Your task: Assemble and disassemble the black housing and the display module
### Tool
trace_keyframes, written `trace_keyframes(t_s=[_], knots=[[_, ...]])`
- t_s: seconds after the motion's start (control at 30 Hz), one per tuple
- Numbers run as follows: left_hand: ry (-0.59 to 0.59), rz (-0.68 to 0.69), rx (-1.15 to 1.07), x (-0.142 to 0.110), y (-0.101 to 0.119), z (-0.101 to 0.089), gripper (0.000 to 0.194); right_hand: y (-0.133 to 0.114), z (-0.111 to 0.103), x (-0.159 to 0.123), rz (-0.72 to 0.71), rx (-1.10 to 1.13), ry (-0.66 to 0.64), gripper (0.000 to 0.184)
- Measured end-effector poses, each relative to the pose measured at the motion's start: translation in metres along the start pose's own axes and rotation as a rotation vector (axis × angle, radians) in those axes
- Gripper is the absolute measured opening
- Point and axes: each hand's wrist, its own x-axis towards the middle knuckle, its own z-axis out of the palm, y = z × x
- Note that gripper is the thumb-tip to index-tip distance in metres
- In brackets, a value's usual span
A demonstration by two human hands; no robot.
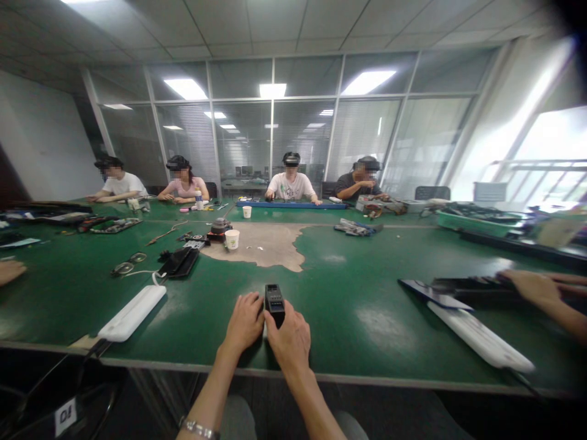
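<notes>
A small black rectangular device (275, 300) stands on the green table (348, 293) just past the near edge. My right hand (290, 337) is wrapped around its lower part, fingers closed on it. My left hand (244, 322) rests against the device's left side, fingers curled and touching it. A metal bracelet sits on my left wrist. Both forearms reach up from the bottom of the view.
A white bar (132, 313) lies at the near left and another white bar (479, 336) at the near right. Black cases (178, 261), paper cups (232, 239), tools and a worn patch (270, 244) lie farther off. A co-worker's hand (534, 286) rests at right. Several people sit along the far side.
</notes>
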Motion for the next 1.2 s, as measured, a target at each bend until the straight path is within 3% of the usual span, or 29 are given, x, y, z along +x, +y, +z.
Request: trace_keyframes(t_s=[0.2, 0.33, 0.57, 1.03, 1.2], knots=[[0.022, 0.005, 0.009, -0.001, -0.003, 0.003, 0.041, 0.003, -0.016, 0.020, -0.030, 0.139, 0.084, 0.049], [0.003, -0.003, 0.009, 0.000, -0.004, 0.005, 0.042, 0.028, -0.025, 0.028, -0.031, 0.113, 0.134, 0.049], [-0.002, -0.009, 0.019, 0.002, -0.005, 0.008, 0.044, 0.067, -0.022, 0.022, 0.057, -0.018, 0.086, 0.044], [0.001, 0.009, 0.021, 0.001, -0.004, 0.005, 0.043, 0.076, -0.014, 0.015, 0.011, -0.074, 0.084, 0.045], [-0.002, 0.005, 0.022, 0.001, -0.003, 0.005, 0.043, 0.081, -0.007, 0.014, -0.005, -0.085, 0.116, 0.062]])
